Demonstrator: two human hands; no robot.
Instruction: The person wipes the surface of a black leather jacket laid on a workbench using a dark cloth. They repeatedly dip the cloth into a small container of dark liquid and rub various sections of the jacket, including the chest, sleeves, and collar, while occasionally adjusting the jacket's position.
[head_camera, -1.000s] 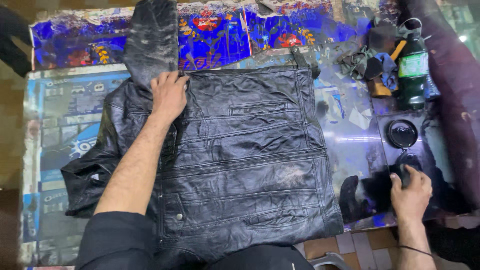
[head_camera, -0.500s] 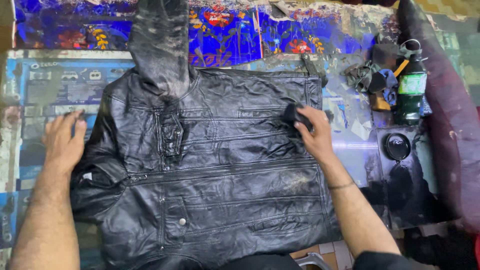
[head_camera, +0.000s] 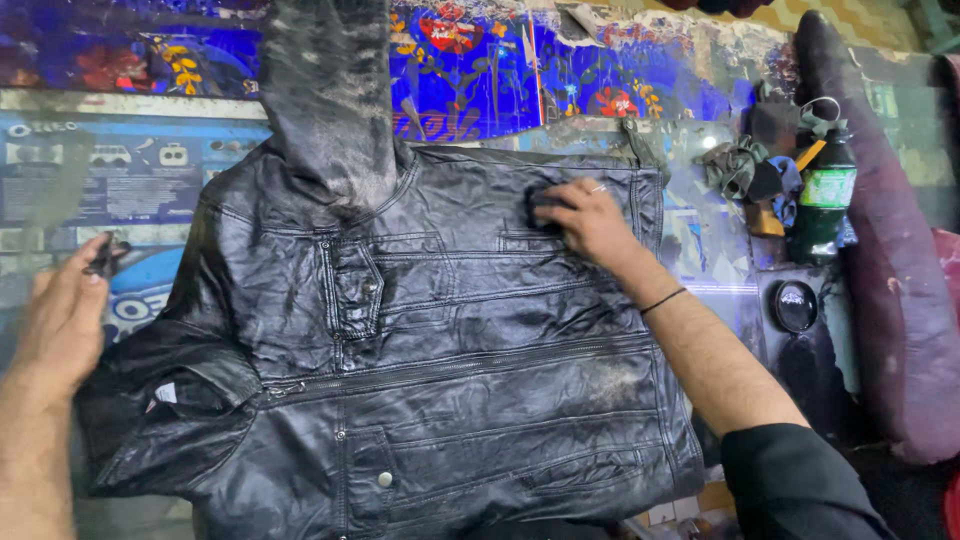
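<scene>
Black leather jacket (head_camera: 430, 370) lies spread flat, front up, covering most of the tabletop (head_camera: 130, 180). Long axis runs away from you: hood and collar at the far end, hem at your near edge. I'd judge it heavy, limp and slick, creasing easily; it won't hold shape if lifted. Better to take hold at shoulder seams or collar than mid-panel.

Your right hand (head_camera: 590, 222) sits on the far right chest panel, closed over a dark pad or cloth (head_camera: 545, 205). Your left hand (head_camera: 65, 320) is mostly open at the left sleeve edge, pinching a small dark object, unclear what.

Green bottle (head_camera: 825, 200) and round black tin (head_camera: 796, 306) stand off to the right.
</scene>
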